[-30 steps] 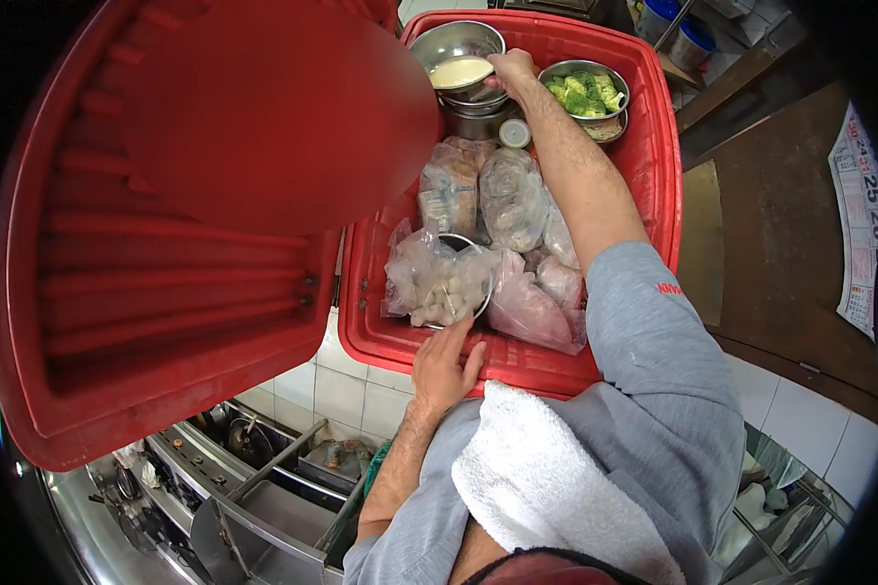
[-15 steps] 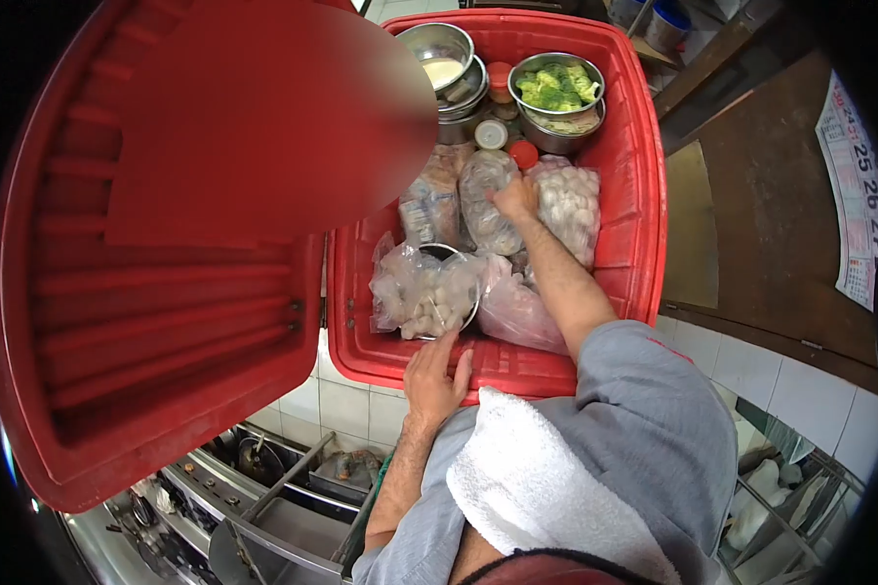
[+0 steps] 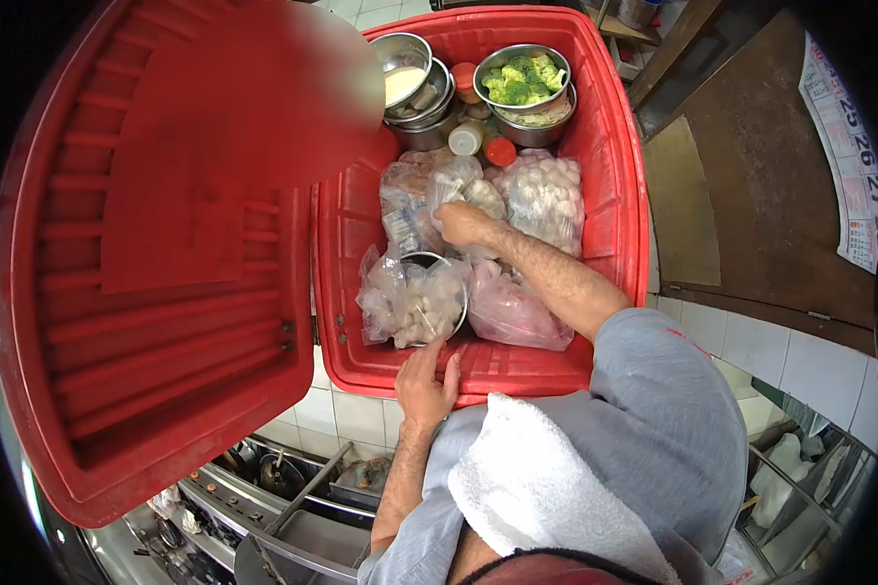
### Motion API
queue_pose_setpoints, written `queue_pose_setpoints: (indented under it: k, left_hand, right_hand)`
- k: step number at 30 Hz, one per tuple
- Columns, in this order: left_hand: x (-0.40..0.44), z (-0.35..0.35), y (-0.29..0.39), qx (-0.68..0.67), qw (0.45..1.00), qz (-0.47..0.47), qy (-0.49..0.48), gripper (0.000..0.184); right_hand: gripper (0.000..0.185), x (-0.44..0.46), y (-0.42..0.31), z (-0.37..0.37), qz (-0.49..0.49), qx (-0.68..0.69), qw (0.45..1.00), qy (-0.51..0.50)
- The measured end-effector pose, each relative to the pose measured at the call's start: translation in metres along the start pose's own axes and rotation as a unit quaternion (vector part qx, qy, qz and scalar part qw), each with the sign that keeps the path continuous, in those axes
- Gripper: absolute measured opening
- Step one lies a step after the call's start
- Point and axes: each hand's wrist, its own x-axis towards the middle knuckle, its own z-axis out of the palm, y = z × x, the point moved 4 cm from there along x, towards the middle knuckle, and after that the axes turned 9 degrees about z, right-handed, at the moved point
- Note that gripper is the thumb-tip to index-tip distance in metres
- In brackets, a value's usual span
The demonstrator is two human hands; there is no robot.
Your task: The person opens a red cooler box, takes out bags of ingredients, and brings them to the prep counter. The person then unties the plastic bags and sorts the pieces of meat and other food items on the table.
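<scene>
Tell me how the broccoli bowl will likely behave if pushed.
The broccoli bowl probably won't bend, since it looks like metal. It may slide or tip, sitting on another bowl. The broccoli could spill, being uncovered.

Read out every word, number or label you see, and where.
"25": white paper calendar.
"26": same calendar.
"27": same calendar.
"28": same calendar, at the picture's dark edge.
Calendar's smaller print: too small.
Red lettering on grey fabric sleeve: unreadable.
Bluish print on clear plastic bag: too blurred.
</scene>
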Motion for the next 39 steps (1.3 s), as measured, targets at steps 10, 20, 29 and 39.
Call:
queue_pose_setpoints:
  k: [10,20,29,39]
  left_hand:
    - [0.000,0.001,-0.007,0.007,0.999,-0.032,-0.011,0.032]
    - [-0.010,0.002,-0.013,-0.018,0.997,-0.073,0.017,0.032]
    - [-0.015,0.005,-0.021,-0.103,0.986,-0.122,0.045,0.029]
    - [0.099,0.080,0.021,-0.157,0.968,-0.183,0.070,0.034]
  right_hand:
    - [0.037,0.042,0.066,-0.063,0.144,0.238,0.950,0.144]
    - [0.024,-0.036,0.064,-0.115,0.028,0.121,0.978,0.168]
    - [0.024,-0.231,0.132,-0.223,0.060,0.356,0.879,0.312]
    - [0.022,-0.267,0.299,-0.259,0.041,0.385,0.893,0.229]
